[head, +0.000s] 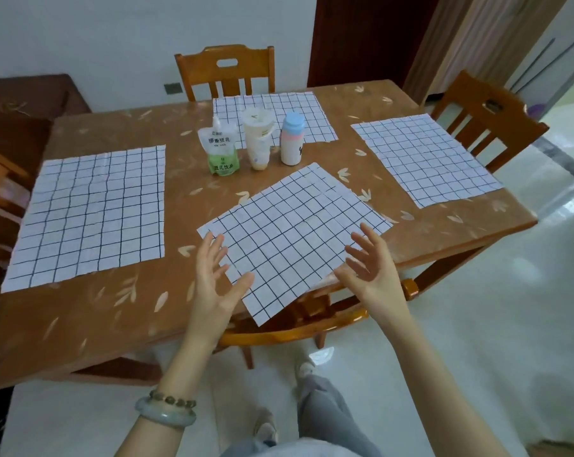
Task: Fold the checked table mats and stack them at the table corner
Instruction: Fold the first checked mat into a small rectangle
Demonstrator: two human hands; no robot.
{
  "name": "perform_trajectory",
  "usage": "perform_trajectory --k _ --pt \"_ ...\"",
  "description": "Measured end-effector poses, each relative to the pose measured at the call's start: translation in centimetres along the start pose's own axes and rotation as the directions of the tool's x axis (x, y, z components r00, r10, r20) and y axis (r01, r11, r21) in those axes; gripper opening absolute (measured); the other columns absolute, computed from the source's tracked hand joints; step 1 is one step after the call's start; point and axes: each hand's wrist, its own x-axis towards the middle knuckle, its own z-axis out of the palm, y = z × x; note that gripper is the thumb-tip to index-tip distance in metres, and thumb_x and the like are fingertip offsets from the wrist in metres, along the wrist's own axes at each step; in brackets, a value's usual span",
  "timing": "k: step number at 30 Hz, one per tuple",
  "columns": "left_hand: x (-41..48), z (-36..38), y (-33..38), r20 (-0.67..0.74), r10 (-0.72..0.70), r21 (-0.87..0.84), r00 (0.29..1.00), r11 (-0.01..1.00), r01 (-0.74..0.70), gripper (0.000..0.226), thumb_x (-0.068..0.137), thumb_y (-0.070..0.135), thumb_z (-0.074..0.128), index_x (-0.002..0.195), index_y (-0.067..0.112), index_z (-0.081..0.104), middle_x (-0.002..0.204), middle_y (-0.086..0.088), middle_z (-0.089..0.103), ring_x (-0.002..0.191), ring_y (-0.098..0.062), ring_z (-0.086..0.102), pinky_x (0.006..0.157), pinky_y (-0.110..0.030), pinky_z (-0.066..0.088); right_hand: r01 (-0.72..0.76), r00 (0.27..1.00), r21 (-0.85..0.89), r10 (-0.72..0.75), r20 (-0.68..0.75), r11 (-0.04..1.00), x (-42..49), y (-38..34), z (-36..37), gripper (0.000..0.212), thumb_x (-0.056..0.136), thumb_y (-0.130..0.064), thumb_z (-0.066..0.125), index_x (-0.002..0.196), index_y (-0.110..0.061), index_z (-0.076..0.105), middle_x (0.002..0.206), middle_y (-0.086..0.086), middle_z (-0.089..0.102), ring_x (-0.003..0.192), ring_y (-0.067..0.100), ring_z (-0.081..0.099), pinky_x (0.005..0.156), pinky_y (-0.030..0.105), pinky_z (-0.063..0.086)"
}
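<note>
Several white mats with a dark checked grid lie flat on the brown table (121, 311). The nearest mat (292, 232) lies askew, with its near corner hanging over the table's front edge. My left hand (215, 282) hovers open at that mat's near left edge, fingers spread. My right hand (369, 268) is open at its near right edge, fingers spread, holding nothing. Another mat (91, 212) lies at the left, one (424, 156) at the right, and one (299, 113) at the back, partly hidden behind bottles.
A drink pouch (220, 150), a cream tube (258, 136) and a white bottle with a blue cap (292, 140) stand mid-table. Wooden chairs stand at the far side (226, 70), the right (483, 120) and under the near edge (299, 328). My legs are below.
</note>
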Motion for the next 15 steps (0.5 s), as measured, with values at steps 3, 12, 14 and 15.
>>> perform_trajectory --k 3,12,14,15 --pt "2.7 0.9 -0.1 -0.033 -0.04 0.005 0.999 0.999 0.04 0.086 0.07 0.047 0.069 0.141 0.045 0.021 0.152 0.012 0.031 0.134 0.002 0.036 0.108 -0.027 0.033 -0.003 0.999 0.024 0.002 0.05 1.0 3.8 0.2 -1.0 0.074 0.082 -0.003 0.07 0.143 -0.025 0.033 0.139 -0.002 0.046 0.12 0.007 0.052 0.1 0.028 0.045" --pt "9.4 4.4 -1.6 -0.118 -0.16 0.058 0.98 0.984 0.168 0.097 0.067 0.055 0.069 0.146 0.039 0.017 0.152 0.02 0.026 0.135 0.007 0.031 0.105 -0.021 0.03 0.039 0.974 -0.02 -0.034 0.226 0.999 15.9 1.6 -4.1 0.073 0.081 -0.002 0.071 0.138 -0.03 0.036 0.131 -0.012 0.047 0.118 0.003 0.052 0.099 0.022 0.045" --pt "10.4 4.9 -2.1 -0.126 -0.184 0.074 0.975 0.978 0.195 0.093 0.069 0.053 0.07 0.144 0.043 0.017 0.152 0.021 0.025 0.135 0.007 0.03 0.106 -0.021 0.029 0.054 0.961 -0.038 -0.042 0.272 0.998 18.1 2.3 -4.3 0.073 0.08 -0.003 0.071 0.137 -0.032 0.035 0.132 -0.01 0.047 0.119 0.005 0.051 0.098 0.021 0.045" --pt "10.9 5.2 -2.4 -0.128 -0.201 0.083 0.971 0.974 0.212 0.092 0.072 0.051 0.072 0.144 0.044 0.016 0.152 0.021 0.024 0.136 0.005 0.029 0.107 -0.022 0.028 0.056 0.956 -0.061 -0.036 0.29 0.997 19.1 2.8 -4.4 0.074 0.08 -0.004 0.072 0.137 -0.033 0.036 0.133 -0.008 0.047 0.12 0.005 0.051 0.098 0.021 0.044"
